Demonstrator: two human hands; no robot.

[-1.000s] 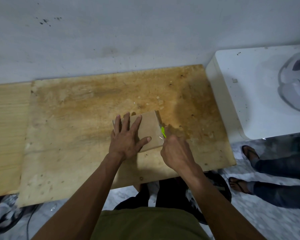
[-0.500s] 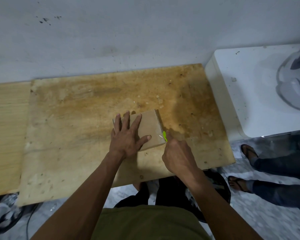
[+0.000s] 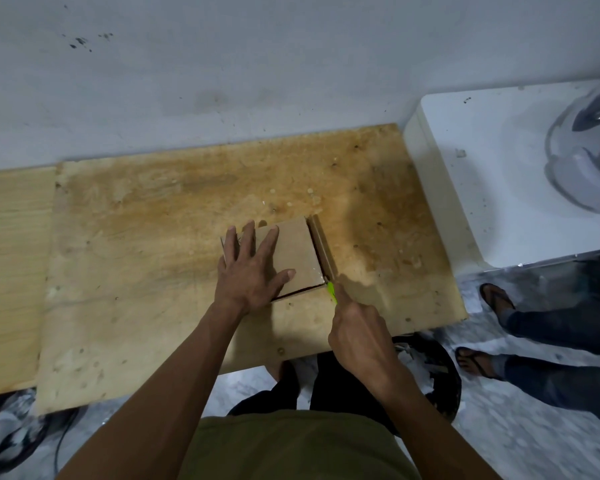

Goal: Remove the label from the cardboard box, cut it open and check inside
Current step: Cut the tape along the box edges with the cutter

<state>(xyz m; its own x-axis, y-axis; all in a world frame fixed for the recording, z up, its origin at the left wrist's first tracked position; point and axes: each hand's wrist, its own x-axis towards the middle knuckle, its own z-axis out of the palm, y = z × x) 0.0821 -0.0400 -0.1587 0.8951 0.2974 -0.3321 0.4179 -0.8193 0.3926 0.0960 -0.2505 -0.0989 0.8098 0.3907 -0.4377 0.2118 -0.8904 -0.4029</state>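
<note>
- On the stained wooden board [image 3: 153, 271], near its middle, lies the cardboard box [image 3: 293, 258], flat under the left hand [image 3: 248, 275], whose straight fingers press its top.
- Right hand [image 3: 359, 336] grips a green cutter [image 3: 331, 292]; a second ago the blade sat partway along the box's right edge, and now it is at the near right corner.
- That right-hand seam looks cut through, with the side flap standing apart.
- No label shows on top; opening and checking inside likely remain.
</note>
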